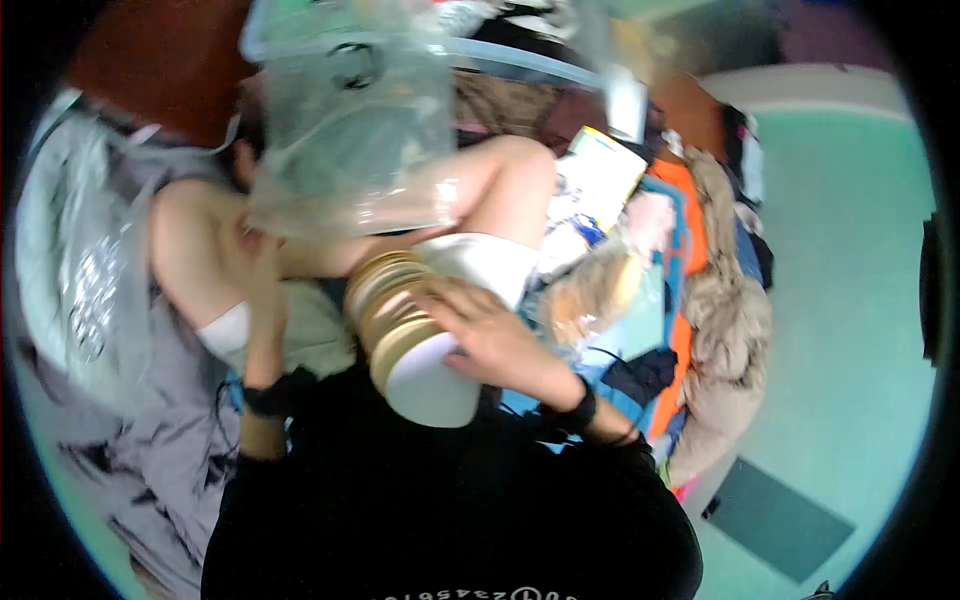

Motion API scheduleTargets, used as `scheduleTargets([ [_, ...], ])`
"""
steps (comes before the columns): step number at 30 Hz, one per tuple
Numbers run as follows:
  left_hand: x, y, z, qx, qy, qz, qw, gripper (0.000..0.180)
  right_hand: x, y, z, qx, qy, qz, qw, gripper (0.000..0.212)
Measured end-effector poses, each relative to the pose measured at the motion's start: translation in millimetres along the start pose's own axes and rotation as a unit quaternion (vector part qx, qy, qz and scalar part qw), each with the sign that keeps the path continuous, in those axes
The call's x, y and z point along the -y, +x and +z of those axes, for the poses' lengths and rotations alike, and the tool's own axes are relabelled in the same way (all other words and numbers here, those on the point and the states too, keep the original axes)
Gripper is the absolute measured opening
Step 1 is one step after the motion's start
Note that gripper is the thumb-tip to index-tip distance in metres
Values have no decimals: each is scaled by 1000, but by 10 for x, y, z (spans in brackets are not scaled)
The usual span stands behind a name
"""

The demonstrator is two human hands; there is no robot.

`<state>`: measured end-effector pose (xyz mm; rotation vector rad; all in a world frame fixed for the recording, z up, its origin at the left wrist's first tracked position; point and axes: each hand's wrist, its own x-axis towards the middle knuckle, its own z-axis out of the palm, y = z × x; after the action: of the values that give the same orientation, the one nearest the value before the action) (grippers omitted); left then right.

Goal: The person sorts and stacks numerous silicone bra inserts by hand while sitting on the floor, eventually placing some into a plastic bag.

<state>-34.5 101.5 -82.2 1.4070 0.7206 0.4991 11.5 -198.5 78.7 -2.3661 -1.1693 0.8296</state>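
We count one stack of cups [420,335], white with tan rims showing as several bands near its upper left end; the exact number of cups in it we cannot tell. The stack lies tilted, its long axis running from upper left to lower right, with the closed white bottom facing lower right toward the person's dark top [440,510].

Two hands are ours. The right hand [490,335] lies on the right side of the stack, fingers spread and curved over it, touching the tan bands and the white wall. The left hand [262,265] is well left of the stack, raised against the lower left edge of one clear plastic bag [350,130]; whether its fingers pinch the bag or only press on it we cannot tell. Each wrist carries one dark band.

The bag hangs above the stack, covering the upper centre. Behind the stack, one bare leg [500,180] of another person is bent. Right of the stack lies one heap of clothes [720,300] in orange, beige and blue, on a green floor [850,300].
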Motion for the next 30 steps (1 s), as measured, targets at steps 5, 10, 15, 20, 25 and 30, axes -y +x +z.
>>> scheduleTargets([
  [5, -61, -783, -52, 22, -35, -92, 995, 53, -47, -92, 194, -50, 61, 11, 997, 78],
  [10, -6, -1099, -18, 306, 103, -164, 932, 40, -81, -86, 261, -83, 74, 4, 994, 80],
  [15, -20, -870, 168, 310, 259, -18, 914, 35, 4, -135, 238, -137, -3, 28, 990, 80],
  [20, 14, -615, 304, 362, 286, -40, 886, 40, 98, -359, 317, -202, -12, 70, 977, 80],
  [25, -97, -534, 396, 429, 239, -65, 868, 40, -45, -483, 544, -205, 131, 125, 962, 86],
  [30, 33, -579, 330, 456, 183, -174, 854, 57, -297, -461, 774, -174, 274, 161, 932, 104],
])
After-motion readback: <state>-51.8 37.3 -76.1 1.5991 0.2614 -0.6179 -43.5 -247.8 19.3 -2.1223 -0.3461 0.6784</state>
